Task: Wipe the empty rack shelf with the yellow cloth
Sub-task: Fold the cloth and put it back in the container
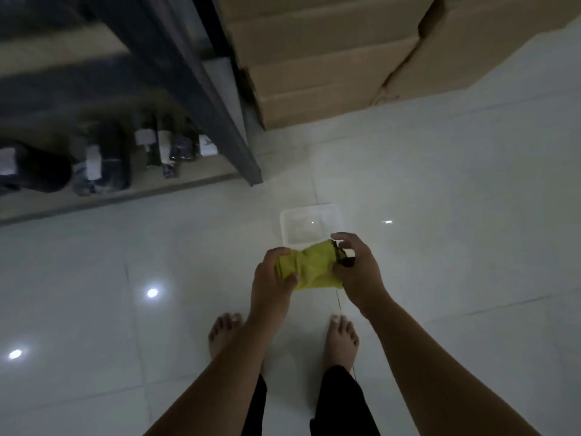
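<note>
A yellow cloth (312, 268) with a dark stitched edge hangs bunched between both hands, above the floor in front of my bare feet. My left hand (273, 286) grips its left end with fingers curled round it. My right hand (356, 272) pinches the right end between thumb and fingers. The dark metal rack (201, 86) stands at the upper left; its lowest shelf (132, 191) carries several dark packets with white labels. The higher shelves are blurred.
A clear plastic tub (309, 226) sits on the white tiled floor (456, 247) just beyond the cloth. Stacked cardboard boxes (317, 73) fill the upper middle and right, close beside the rack's post.
</note>
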